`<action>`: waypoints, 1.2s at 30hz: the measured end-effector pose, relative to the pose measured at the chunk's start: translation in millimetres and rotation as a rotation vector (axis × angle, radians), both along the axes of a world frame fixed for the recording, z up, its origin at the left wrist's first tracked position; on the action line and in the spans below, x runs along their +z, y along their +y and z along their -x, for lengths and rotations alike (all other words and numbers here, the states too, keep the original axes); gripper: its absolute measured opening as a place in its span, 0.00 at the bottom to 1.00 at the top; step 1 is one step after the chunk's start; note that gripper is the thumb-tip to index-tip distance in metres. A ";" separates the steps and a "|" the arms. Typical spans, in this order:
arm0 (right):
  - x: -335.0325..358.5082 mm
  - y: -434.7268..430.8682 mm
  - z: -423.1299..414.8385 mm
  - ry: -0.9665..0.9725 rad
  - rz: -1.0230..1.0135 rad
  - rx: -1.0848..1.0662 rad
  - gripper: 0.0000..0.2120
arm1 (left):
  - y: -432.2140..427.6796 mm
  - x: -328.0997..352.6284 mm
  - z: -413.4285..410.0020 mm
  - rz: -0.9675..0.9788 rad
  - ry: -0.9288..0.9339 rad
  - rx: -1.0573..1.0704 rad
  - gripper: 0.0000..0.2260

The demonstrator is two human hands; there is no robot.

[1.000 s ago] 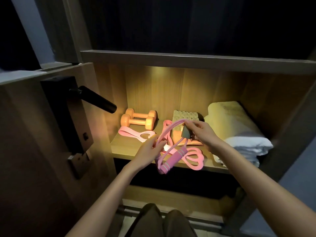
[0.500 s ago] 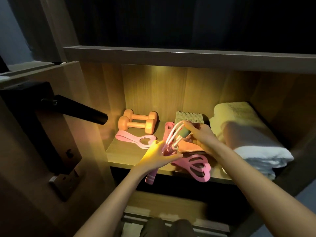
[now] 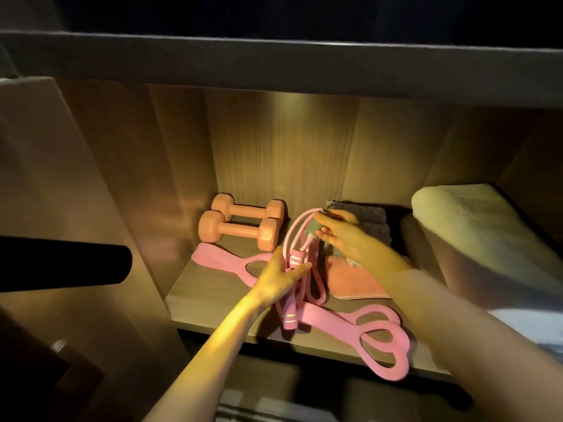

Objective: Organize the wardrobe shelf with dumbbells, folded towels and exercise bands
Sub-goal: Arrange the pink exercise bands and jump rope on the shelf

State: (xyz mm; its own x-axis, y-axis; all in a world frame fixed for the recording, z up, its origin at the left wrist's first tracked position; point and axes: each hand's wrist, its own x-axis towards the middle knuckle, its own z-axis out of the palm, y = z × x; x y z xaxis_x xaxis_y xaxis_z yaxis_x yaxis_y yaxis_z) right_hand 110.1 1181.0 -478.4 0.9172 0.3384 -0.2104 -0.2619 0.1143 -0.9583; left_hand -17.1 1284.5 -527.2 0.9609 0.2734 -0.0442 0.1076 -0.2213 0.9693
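**Loosely gathered tube at risk of slipping and snagging the flat bands**

Both grips were clamped on the pink tubular exercise band with striped foam handles (image 3: 295,258). The left hand (image 3: 278,283) had its fingers curled round the gathered strands near the middle of the bundle. The right hand (image 3: 342,239) pinched the far end of the loop between thumb and fingertips, together with a small grey piece that could not be made out. The bundle sat over the middle of the wooden wardrobe shelf (image 3: 219,303), with its lower handle close to the near edge.

The likely trouble lay in that bundle. The strands looked springy and were only gathered, so a slackened left grip could have let them spread, and the lower handle could have dropped off the near edge. The tube also crossed the flat pink figure-eight band (image 3: 377,339) at the near right, so shifting the tube could have dragged that band along. A sweep to the left risked knocking the pair of orange dumbbells (image 3: 240,226) at the far left, or rucking the second flat pink band (image 3: 225,264) in front of them.

Both forearms reached in from the near side. The left angled up towards the right, and the right passed over the salmon-pink folded towel (image 3: 356,283) with its wrist bent downward.
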 end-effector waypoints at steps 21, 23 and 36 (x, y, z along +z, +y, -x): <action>-71.8 61.8 -43.0 -0.166 0.453 0.012 0.16 | 2.1 -61.3 -9.1 -0.297 -0.225 0.149 0.28; -74.1 61.4 -42.4 -0.165 0.461 0.055 0.17 | -1.8 -64.3 -6.1 -0.273 -0.229 0.162 0.23; -87.5 -2.3 17.3 -0.815 1.003 0.452 0.18 | 7.3 -40.0 -15.1 -0.100 -0.017 0.212 0.24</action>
State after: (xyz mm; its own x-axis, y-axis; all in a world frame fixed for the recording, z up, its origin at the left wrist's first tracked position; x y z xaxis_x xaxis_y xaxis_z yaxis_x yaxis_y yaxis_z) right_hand 92.8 1178.7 -565.9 0.7492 0.6624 0.0005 0.5821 -0.6580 -0.4776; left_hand -2.0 1291.8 -567.2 0.8816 0.4718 0.0087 0.1463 -0.2907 0.9456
